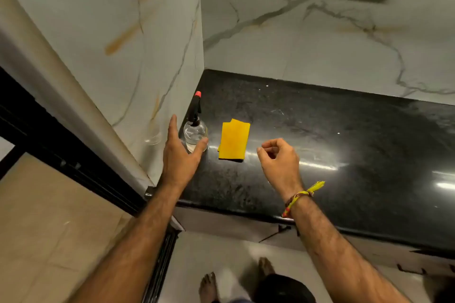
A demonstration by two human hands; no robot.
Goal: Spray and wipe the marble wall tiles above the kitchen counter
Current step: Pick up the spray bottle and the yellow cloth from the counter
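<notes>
Left hand (181, 152) is spread open, fingers straight, right up against the clear spray bottle (195, 134) standing in the corner of the black counter (320, 135), not yet wrapped round it; right hand (278, 157) hovers above the counter with fingers loosely curled, holding nothing. Folded yellow cloth (234, 140) lies flat just beside the bottle, marble wall tiles (295, 44) behind, untouched. Bottle looks light, smooth, maybe slippery when wet, so best taken at the neck under the black trigger head; cloth is soft and limp, pinch an edge.
</notes>
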